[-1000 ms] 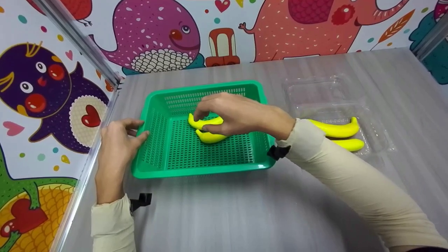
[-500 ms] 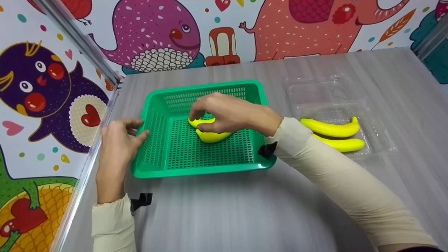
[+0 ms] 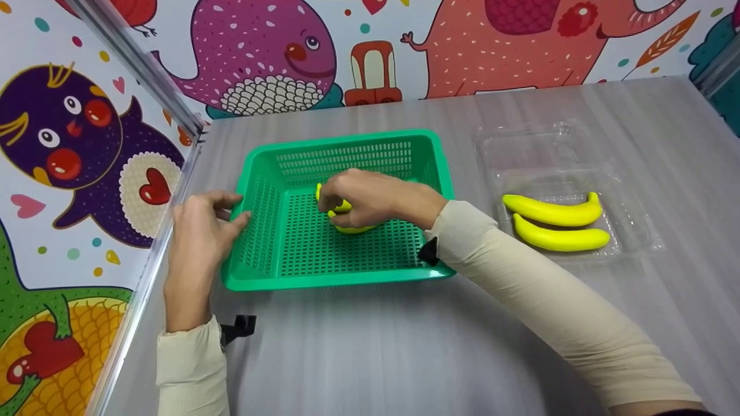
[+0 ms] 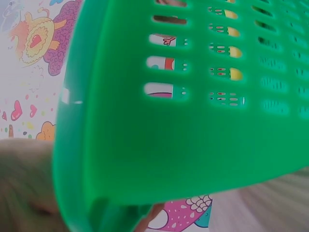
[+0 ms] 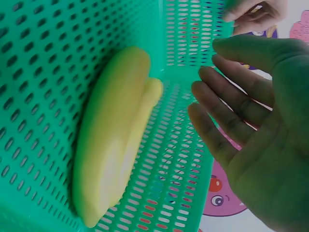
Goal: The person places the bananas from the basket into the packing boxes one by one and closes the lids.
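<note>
A green plastic basket (image 3: pixel 341 281) stands on the table, its left rim gripped by my left hand (image 3: pixel 199 231). Two yellow bananas lie side by side on its floor; the right wrist view shows the front banana (image 5: pixel 111 140) partly covering the other banana (image 5: pixel 152 94). My right hand (image 3: pixel 367 199) hovers inside the basket over them. In the right wrist view its fingers (image 5: pixel 231 104) are loosely bent, apart from the bananas, with nothing held. In the left wrist view the basket's wall hides most of the left hand.
Right of the basket, an open clear plastic clamshell box (image 3: pixel 633 231) holds an upper banana (image 3: pixel 552 211) and a lower banana (image 3: pixel 561 238). Its transparent lid (image 3: pixel 523 147) lies folded back. Printed walls stand behind the table (image 3: pixel 358 346) and along its left.
My right hand has moved slightly left and lower over the bananas in the basket, and its sleeve no longer covers the boxed bananas. The left hand stays on the rim.
</note>
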Demonstrator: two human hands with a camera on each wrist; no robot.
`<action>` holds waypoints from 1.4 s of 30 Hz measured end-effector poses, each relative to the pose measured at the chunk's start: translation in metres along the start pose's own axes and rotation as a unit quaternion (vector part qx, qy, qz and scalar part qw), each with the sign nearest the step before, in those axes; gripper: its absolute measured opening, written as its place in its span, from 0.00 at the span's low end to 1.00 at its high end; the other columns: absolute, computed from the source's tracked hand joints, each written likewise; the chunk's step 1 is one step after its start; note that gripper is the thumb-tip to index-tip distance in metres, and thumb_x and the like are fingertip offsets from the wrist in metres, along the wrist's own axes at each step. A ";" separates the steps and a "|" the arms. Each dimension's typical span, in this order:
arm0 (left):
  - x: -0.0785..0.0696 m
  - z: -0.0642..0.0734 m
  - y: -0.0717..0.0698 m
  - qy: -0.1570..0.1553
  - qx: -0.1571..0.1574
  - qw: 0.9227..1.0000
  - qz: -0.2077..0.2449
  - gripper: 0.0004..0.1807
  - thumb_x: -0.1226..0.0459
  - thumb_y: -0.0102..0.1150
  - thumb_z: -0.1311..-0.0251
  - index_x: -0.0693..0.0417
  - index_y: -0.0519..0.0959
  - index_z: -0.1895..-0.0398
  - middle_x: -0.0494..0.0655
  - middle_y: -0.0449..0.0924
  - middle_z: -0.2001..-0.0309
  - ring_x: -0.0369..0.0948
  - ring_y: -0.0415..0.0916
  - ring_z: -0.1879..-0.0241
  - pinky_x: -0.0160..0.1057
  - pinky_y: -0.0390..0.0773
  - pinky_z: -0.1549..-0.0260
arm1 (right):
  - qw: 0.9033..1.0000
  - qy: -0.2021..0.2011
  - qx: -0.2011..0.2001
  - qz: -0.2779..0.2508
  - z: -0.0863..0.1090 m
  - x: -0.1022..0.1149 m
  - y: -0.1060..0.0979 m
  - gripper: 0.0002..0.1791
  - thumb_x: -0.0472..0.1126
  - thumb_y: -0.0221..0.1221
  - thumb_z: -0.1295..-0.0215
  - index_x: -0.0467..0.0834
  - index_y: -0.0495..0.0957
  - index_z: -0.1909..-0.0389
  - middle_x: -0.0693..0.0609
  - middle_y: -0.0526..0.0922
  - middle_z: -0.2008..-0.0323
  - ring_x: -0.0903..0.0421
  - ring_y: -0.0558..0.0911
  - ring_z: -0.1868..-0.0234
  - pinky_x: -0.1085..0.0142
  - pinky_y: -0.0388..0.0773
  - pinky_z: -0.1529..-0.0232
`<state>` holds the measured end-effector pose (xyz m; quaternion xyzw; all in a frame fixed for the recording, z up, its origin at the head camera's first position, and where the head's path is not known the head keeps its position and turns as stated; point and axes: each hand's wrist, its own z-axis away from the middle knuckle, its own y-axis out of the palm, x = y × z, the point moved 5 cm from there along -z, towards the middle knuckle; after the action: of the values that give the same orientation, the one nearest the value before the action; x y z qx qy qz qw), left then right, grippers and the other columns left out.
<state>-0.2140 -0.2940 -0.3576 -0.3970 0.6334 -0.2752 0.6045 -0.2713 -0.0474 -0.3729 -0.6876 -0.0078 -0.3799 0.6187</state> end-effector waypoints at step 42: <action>0.000 0.000 0.001 0.000 -0.009 1.000 -0.006 0.20 0.66 0.75 0.34 0.64 0.87 0.41 0.65 0.90 0.49 0.57 0.87 0.51 0.48 0.81 0.54 | 0.967 0.169 0.100 0.164 0.007 -0.022 0.017 0.17 0.54 0.72 0.31 0.49 0.87 0.50 0.52 0.87 0.56 0.52 0.80 0.60 0.57 0.79 0.61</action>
<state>-0.2140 -0.2937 -0.3583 -0.4060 0.6337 -0.2731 0.5992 -0.2748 -0.0350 -0.3981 -0.5397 0.1717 -0.3815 0.7305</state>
